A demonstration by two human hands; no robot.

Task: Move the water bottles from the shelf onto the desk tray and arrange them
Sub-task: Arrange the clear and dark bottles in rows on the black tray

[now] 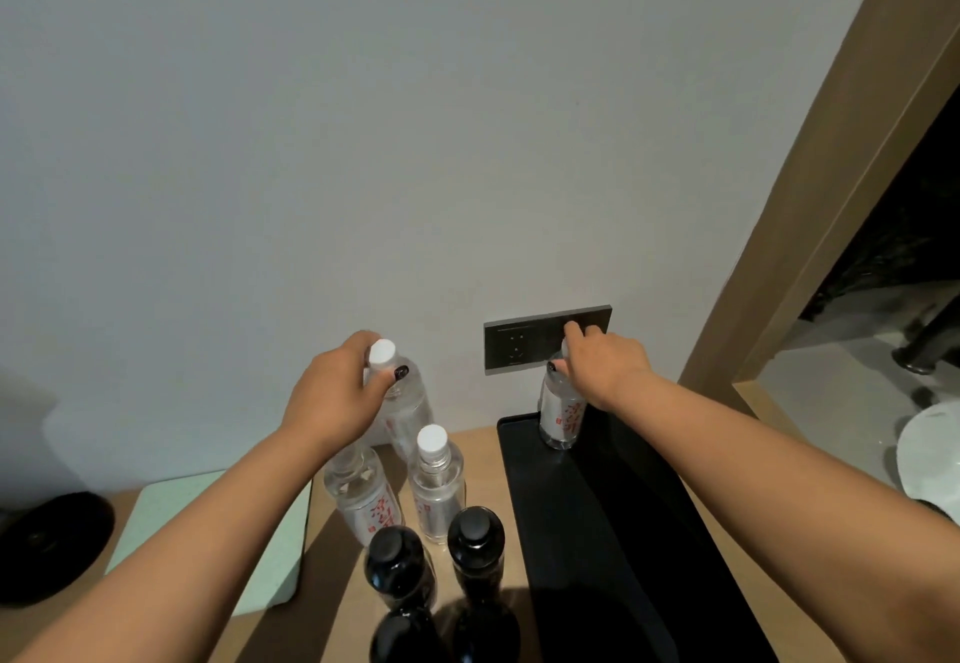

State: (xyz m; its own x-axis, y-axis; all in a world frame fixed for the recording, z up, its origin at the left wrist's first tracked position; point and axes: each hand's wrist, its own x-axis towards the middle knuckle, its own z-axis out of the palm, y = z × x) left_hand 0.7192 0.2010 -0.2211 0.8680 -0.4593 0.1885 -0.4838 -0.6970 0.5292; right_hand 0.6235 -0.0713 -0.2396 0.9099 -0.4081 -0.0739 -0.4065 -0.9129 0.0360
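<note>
- Head view, right side: the right hand (pixel 605 363) is closed over the top of a clear water bottle (pixel 561 415) that stands upright at the far left corner of the black tray (pixel 613 532). Its cap is hidden under the palm, and the fingers (pixel 574 332) curl over the far side. Whether the bottle's base already rests on the tray or hangs just above it cannot be told.
- Head view, left side: the left hand (pixel 332 392) wraps the neck of a second clear bottle (pixel 400 402), just below its white cap (pixel 383 355). This bottle stands near the wall, left of the tray, its long axis close to vertical.
- Head view, remaining stock: two more clear bottles (pixel 436 486) and some dark bottles (pixel 475 548) stand on the bench (pixel 483 441) between the left forearm and the tray's left edge.
- Governing relation: the tray lies to the right of the left hand's bottle, and most of its surface toward the viewer is bare. The likely move is therefore a lift and a rightward carry over the tray's rim, keeping the bottle upright.
- Background: a wall socket plate (pixel 524 345) sits just behind the right hand.
</note>
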